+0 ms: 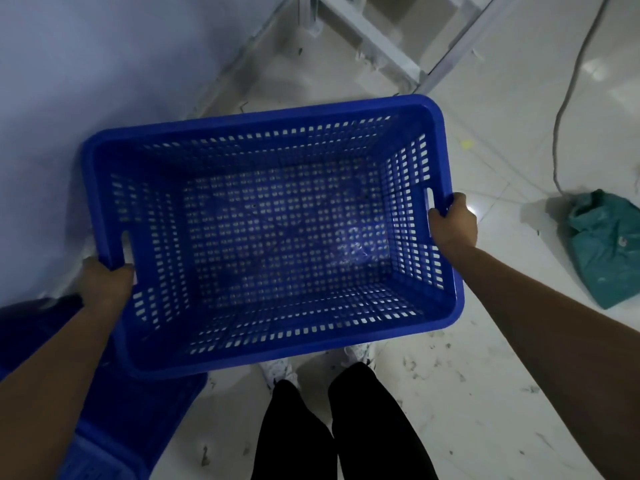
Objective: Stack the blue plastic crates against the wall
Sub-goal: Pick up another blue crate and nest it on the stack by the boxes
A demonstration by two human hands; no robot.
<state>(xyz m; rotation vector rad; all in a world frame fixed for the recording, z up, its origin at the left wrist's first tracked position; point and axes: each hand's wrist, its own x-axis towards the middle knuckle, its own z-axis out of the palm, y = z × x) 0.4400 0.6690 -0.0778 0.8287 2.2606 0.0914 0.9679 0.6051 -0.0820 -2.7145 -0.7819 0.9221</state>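
I hold an empty blue perforated plastic crate [273,233] in the air in front of me, open side up, slightly tilted. My left hand [105,282] grips its left rim by the handle slot. On the opposite rim my right hand [452,225] is closed beside the other slot. Below my left arm, at the lower left, lies at least one more blue crate [131,427], partly hidden by the arm and the held crate. The pale wall [104,64] rises at the upper left, just beyond the held crate.
A white metal frame [377,46] stands on the floor at the top. A grey cable [568,98] runs down the right side to a green bag [606,247]. My legs and white shoes [332,420] are at the bottom on the scuffed white tiled floor [467,393].
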